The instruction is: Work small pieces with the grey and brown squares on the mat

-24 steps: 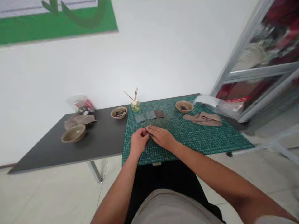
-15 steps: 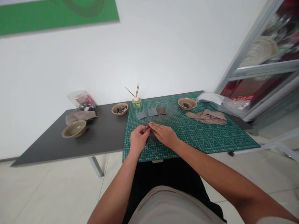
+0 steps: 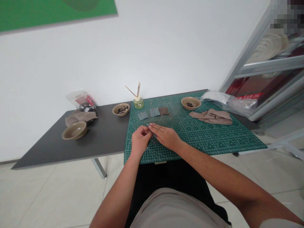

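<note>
My two hands meet over the near left part of a green cutting mat [image 3: 213, 139]. The fingers of my left hand [image 3: 139, 141] are curled into a pinch on something small that I cannot make out. Lying flat beside it, fingers stretched out and pressed on the mat, is my right hand [image 3: 166, 136], with a small grey piece half hidden beneath. Just beyond the hands, three small fabric squares [image 3: 154, 112] lie in a row, two grey and one brown.
On the dark table [image 3: 99, 142] stand a reed diffuser jar [image 3: 138, 102], a bowl of dark bits [image 3: 121, 109], an empty tan bowl [image 3: 74, 130], a folded cloth and a plastic bag [image 3: 82, 102]. A further bowl [image 3: 190, 103], tan cloth [image 3: 212, 116] and clear bag [image 3: 225, 102] lie right.
The view has shifted a little; my hands stay together at the same spot on the mat, with only slight finger movement.
</note>
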`<state>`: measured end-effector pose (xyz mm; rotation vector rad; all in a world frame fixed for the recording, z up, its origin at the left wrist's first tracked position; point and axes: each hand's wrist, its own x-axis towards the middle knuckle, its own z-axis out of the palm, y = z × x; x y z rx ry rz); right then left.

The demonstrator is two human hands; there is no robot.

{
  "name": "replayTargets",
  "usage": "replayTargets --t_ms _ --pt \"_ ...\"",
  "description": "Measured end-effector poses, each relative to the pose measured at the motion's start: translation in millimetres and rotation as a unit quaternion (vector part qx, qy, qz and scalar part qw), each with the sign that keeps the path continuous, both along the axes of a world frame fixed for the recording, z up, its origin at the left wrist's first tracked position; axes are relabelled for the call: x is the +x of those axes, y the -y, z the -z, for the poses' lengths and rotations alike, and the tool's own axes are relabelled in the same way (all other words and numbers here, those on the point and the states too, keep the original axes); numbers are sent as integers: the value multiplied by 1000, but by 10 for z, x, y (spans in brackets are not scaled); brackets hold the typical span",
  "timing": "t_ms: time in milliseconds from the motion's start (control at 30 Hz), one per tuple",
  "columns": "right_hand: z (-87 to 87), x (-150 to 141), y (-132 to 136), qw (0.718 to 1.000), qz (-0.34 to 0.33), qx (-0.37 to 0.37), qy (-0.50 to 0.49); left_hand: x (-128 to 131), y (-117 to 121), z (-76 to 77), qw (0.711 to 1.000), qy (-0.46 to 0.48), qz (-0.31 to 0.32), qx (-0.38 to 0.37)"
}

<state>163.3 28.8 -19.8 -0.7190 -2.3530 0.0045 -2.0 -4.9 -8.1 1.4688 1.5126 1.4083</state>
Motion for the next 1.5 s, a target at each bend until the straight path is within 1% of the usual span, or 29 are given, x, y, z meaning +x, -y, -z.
replayTargets --t_ms 167,333,500,633,767,833,967,1133,1300,1367,1500 --pt "-12 16 3 998 45 -42 -26 -5 -20 8 997 69 16 -12" --pt "-12 -1 21 1000 9 -18 -8 15 -24 -28 999 38 9 -16" --pt "5 -12 21 1000 29 -7 0 17 -17 -22 998 53 19 -12" --pt "10 -13 25 1000 1 10 17 8 -7 -3 1000 27 13 0" --pt "3 -5 26 1000 20 -17 17 8 -8 -7 998 64 28 -1" --pt "-1 -1 27 1000 22 -17 7 5 -10 -13 996 77 39 -3" --pt "-2 2 35 1000 -25 13 3 -10 -5 -11 999 33 24 10" --pt "10 9 37 1000 4 -10 -10 -9 1 -6 998 59 32 2" --pt "14 15 39 1000 -19 7 -12 -3 -6 -22 998 47 26 27" --pt "4 11 37 1000 0 -4 -17 -8 -13 -20 997 59 39 20" --pt "-22 6 30 997 53 -50 -11 -19 -33 0 992 107 67 13"
